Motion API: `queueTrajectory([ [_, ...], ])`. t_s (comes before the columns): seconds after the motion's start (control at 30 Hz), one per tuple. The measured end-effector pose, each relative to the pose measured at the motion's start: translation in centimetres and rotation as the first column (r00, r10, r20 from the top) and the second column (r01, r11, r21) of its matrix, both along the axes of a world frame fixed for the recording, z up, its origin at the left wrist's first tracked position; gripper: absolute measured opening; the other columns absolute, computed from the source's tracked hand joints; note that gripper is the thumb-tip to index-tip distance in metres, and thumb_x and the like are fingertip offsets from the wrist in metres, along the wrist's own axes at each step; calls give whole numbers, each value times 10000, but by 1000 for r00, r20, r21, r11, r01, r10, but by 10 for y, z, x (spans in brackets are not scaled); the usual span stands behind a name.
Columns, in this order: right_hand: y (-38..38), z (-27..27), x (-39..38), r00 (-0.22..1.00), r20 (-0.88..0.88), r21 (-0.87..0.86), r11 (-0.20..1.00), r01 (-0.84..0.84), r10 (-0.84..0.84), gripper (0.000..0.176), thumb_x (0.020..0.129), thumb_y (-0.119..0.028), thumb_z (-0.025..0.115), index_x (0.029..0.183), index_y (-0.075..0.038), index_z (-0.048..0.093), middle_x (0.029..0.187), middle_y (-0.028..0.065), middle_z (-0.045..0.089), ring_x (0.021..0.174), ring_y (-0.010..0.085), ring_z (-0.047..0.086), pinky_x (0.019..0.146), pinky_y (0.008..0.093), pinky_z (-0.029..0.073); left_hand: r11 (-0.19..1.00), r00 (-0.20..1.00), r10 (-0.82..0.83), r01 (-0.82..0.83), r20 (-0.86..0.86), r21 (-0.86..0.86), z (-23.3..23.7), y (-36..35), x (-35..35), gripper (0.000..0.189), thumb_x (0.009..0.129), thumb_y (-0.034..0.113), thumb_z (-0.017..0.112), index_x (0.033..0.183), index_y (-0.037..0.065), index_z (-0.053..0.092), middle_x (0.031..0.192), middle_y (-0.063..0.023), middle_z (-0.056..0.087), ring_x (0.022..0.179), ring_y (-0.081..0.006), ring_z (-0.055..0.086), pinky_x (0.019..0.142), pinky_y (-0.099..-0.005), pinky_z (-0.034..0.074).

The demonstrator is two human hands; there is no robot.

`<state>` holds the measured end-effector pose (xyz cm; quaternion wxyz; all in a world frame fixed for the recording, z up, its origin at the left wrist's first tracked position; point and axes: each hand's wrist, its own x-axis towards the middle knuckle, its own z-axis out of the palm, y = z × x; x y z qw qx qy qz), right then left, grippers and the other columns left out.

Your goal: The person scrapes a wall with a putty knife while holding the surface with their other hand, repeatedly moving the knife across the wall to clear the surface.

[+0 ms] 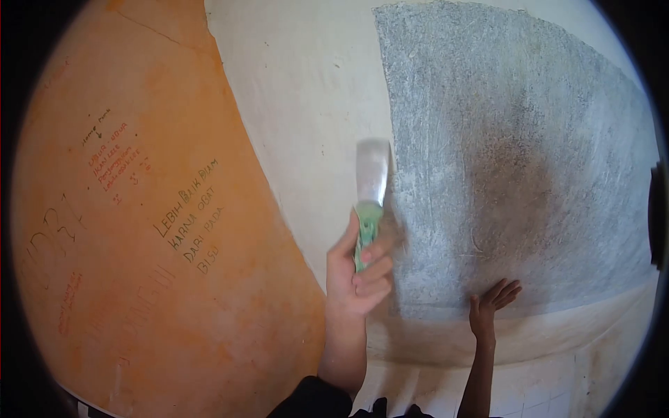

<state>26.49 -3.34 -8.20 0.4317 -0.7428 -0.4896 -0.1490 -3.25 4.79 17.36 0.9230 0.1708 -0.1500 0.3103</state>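
Firmly, left hand grips scraper.

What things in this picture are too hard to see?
Head view:
- Scraper blade: blurred, its edge unclear.
- Scraper's green handle: mostly hidden by the left hand.
- Red writing on the orange wall: too small to read.
- Dark thing: cut off by the right edge.
- Right hand: palm hidden, flat on the grey patch.

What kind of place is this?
Probably a room indoors with its walls being redone. The left hand holds a scraper at a rough grey patch on a cream wall. Beside it is an orange wall with handwriting, and pale tiles lie below.
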Motion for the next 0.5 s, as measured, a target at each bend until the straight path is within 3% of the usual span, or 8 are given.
queueTrajectory([
  [0.07, 3, -1, 2, 1000, 7, 5, 1000, -5, 5, 956, 952, -576, 421, 1507, -32, -136, 1519, 287, -273, 1386, 490, -275, 1089, 621, -150, 996, 1000, -25, 24, -14, -89, -25, -15, 0, 488, 1033, 487, 307, 922, 56, 506, 632, -23, 428, 367, -74, 308, 294, -198, 228],
  [0.2, 2, -10, 2, 998, 57, -7, 1000, 26, -26, 958, 951, -590, 410, 1507, -31, -134, 1522, 284, -270, 1385, 495, -273, 1089, 622, -146, 989, 997, -30, 20, -68, -150, -24, -16, -10, 492, 1031, 492, 309, 929, 54, 508, 638, -17, 404, 369, -72, 316, 291, -200, 237],
  [0.27, 3, -5, 3, 999, 45, 34, 999, -4, 2, 922, 972, -564, 386, 1507, -17, -128, 1537, 260, -258, 1410, 448, -260, 1093, 604, -159, 990, 990, -136, 135, 28, 35, -4, -8, -15, 404, 1040, 463, 320, 1137, 138, 540, 698, -7, 435, 396, -74, 321, 300, -189, 226],
  [0.4, 3, -2, -2, 999, 21, 51, 998, 29, -30, 913, 974, -561, 385, 1510, -19, -117, 1541, 257, -252, 1412, 443, -258, 1094, 607, -154, 997, 997, -76, 77, -28, 9, -43, -7, -11, 383, 1041, 451, 332, 1136, 145, 541, 677, -6, 432, 388, -72, 318, 288, -209, 254],
  [0.5, 6, -3, -4, 998, 23, 78, 995, 55, -57, 906, 972, -557, 398, 1518, -36, -103, 1547, 246, -246, 1414, 441, -258, 1090, 619, -150, 992, 992, -124, 124, 38, -6, -62, -7, -10, 391, 1036, 451, 353, 1182, 131, 523, 701, -15, 447, 395, -77, 332, 286, -215, 272],
])
